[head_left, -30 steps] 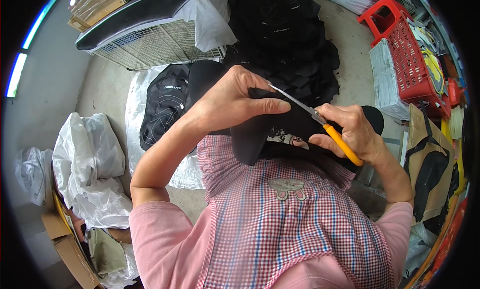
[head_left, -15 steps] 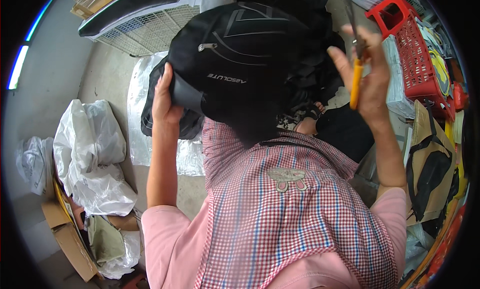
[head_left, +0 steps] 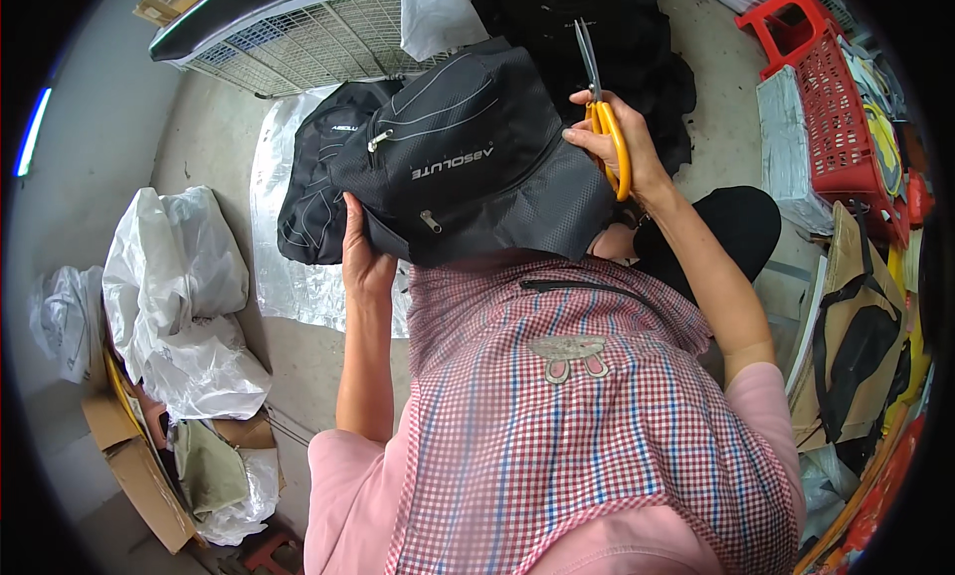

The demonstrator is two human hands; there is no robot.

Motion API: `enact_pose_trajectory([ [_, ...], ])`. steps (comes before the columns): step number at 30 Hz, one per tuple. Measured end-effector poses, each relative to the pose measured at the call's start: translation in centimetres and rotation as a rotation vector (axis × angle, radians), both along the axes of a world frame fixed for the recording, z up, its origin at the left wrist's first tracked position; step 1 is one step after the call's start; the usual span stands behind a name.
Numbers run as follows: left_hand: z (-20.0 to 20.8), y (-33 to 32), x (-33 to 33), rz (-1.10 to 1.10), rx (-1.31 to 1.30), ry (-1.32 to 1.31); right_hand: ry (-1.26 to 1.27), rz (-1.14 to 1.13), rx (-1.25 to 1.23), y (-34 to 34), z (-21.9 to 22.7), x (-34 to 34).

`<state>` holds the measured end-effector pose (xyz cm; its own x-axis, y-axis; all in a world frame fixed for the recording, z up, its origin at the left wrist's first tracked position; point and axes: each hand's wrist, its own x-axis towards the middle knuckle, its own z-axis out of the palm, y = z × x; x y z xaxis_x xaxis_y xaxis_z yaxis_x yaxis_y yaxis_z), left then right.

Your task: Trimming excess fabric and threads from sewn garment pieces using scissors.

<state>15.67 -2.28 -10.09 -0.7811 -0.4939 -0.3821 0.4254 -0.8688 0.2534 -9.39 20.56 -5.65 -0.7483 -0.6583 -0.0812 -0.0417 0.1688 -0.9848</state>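
Note:
A black fabric bag panel [head_left: 468, 167], with white lettering and small zip pulls, is raised over my lap. My left hand [head_left: 366, 252] grips its lower left edge, thumb on top and the other fingers hidden beneath. At the panel's right side, my right hand [head_left: 637, 147] holds scissors [head_left: 621, 162] by their yellow handles. The blades point up and away from me, close together. Whether my right fingers also touch the cloth, I cannot tell. Left of the panel, similar black pieces [head_left: 313, 192] lie on a silvery sheet [head_left: 279, 277].
More black fabric pieces [head_left: 637, 88] lie on the floor ahead. A wire crate [head_left: 298, 53] stands far left. White plastic bags [head_left: 174, 296] and a cardboard box [head_left: 144, 476] are at left. On the right are a red basket [head_left: 846, 127] and a cardboard piece [head_left: 856, 316] with black straps.
The panel has been lowered and turned, showing more of its lower mesh part. My right hand has come left and down with the scissors to the panel's edge. My left hand shifted slightly right.

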Motion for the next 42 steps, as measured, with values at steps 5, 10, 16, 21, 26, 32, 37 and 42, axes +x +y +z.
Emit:
enact_pose_trajectory([
  [5, 1.3, 1.6, 1.9, 0.057, -0.065, -0.302, 0.072, 0.056, -0.099, 0.4, -0.4, 1.0],
  [10, 4.1, -0.4, 1.6, 0.302, -1.935, -1.026, 0.127, 0.077, -0.027, 3.3, 2.0, 2.8],
  [16, 11.7, 5.8, -10.4, -0.217, -2.304, -0.157, 0.079, 0.122, -0.157, 2.5, 4.5, 3.9],
  [21, 9.6, 5.3, -16.0, -0.689, -2.442, -0.008, 0.221, 0.087, -0.203, 3.2, 4.6, 3.7],
  [26, 8.0, 4.7, -17.0, -0.915, -1.811, 0.150, 0.130, 0.014, -0.173, 4.0, 3.5, 3.3],
  [32, 8.7, 4.6, -16.8, -1.044, -1.554, 0.056, 0.589, 0.210, 0.105, 7.5, 3.1, 1.8],
  [37, 8.6, 4.7, -17.1, -1.013, -1.584, 0.068, 0.713, 0.293, 0.224, 8.0, 3.9, 1.5],
  [42, 8.8, 4.7, -17.1, -1.027, -1.607, 0.086, 0.646, 0.350, 0.272, 8.3, 4.0, 1.4],
])
